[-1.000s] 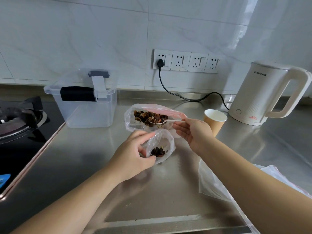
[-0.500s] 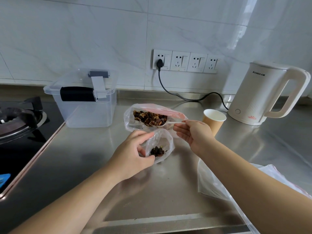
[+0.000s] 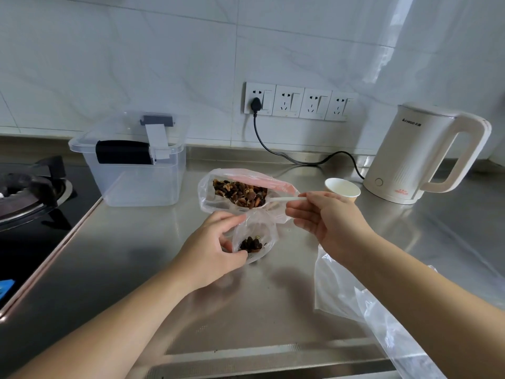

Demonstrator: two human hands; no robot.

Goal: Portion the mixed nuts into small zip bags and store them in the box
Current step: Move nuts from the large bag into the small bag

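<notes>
A large clear bag of mixed nuts point(image 3: 218, 196) with a pink zip strip lies open on the steel counter. In front of it my left hand point(image 3: 210, 247) pinches the mouth of a small zip bag point(image 3: 257, 236) that holds a little heap of nuts. My right hand point(image 3: 325, 220) holds a white plastic spoon point(image 3: 284, 199) by its handle; the bowl, loaded with nuts, sits at the big bag's mouth, just above the small bag. The clear storage box point(image 3: 136, 173), lid on, stands at the back left.
A paper cup point(image 3: 342, 188) and a white electric kettle point(image 3: 420, 154) stand at the right, the kettle's cord running to the wall sockets point(image 3: 297, 102). A gas hob point(image 3: 24, 192) lies on the left. Empty clear plastic bags point(image 3: 355, 302) sit under my right forearm.
My right hand has drawn the spoon out toward the big bag's mouth with nuts on it. My left hand and the small bag have stayed in place.
</notes>
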